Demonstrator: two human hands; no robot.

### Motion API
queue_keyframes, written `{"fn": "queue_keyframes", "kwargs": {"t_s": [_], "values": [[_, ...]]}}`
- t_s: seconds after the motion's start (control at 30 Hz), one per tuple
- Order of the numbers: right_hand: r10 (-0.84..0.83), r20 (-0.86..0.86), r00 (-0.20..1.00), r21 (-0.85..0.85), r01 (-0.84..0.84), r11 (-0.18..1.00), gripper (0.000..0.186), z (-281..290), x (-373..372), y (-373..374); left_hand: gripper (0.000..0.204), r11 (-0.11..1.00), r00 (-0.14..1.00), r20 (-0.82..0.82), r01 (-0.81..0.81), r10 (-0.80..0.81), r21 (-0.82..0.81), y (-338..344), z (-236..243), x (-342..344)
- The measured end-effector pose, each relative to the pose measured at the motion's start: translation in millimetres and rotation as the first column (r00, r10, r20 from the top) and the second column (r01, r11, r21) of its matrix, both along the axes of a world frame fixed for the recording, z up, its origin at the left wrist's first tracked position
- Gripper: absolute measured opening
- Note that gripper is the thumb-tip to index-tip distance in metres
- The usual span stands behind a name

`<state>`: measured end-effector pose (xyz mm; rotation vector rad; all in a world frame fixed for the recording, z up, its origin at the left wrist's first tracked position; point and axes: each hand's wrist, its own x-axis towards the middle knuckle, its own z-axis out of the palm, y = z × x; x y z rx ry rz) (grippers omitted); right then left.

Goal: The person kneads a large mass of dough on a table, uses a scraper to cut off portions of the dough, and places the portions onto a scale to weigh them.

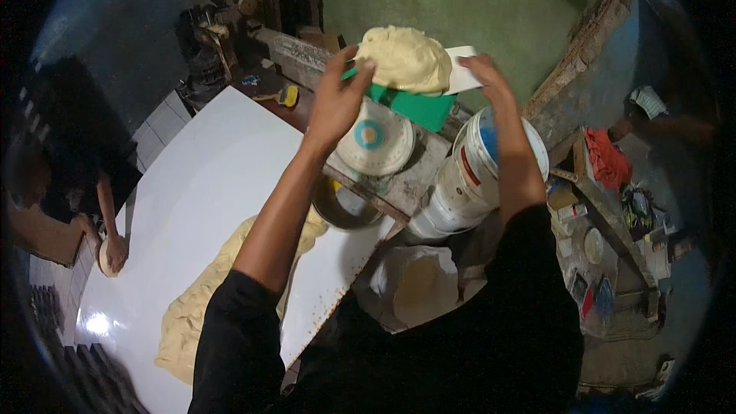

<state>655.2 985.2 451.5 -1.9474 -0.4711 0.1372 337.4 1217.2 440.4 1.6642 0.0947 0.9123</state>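
Black sleeves (238, 337) lie nearest. At far centre, a dough lump (406, 61) sits over a green tray (418, 110). The left hand (335, 100) clasps its left end between parted thumb and fingers; the right hand (484, 73) pinches a flat white piece (463, 75) at its right end.

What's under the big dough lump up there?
A green tray-like piece shows below the dough lump. A white flat piece, in the right hand, sticks out beside it. The dough hides the rest, so I can't tell what touches its bottom.
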Motion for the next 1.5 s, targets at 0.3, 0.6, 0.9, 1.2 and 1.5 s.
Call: {"fn": "queue_keyframes", "kwargs": {"t_s": [0.3,0.6,0.9,1.2,1.5], "values": [[0.5,0.084,0.862,0.157,-0.507,0.848,0.03,87,-196,186,0.079,0.362,0.834,0.544,0.538,-0.096,-0.761,66,-4,8],[0.624,0.253,0.739,0.321,-0.673,0.666,0.042,57,-379,189,0.057,0.416,0.488,0.683,0.549,0.544,-0.724,186,-114,-226],[0.513,-0.299,0.805,0.206,-0.47,0.858,0.047,-138,-510,192,0.087,0.323,0.347,0.266,-0.116,0.899,-0.939,344,-248,-680],[0.481,-0.067,0.874,-0.218,-0.483,0.848,0.052,-340,-861,146,0.093,0.749,0.474,-0.581,-0.37,0.661,0.55,64,-319,-852],[0.566,0.426,0.705,-0.401,-0.413,0.817,0.036,-429,-1039,195,0.055,0.644,0.456,-0.517,-0.182,0.725,0.743,82,-365,-860]]}}
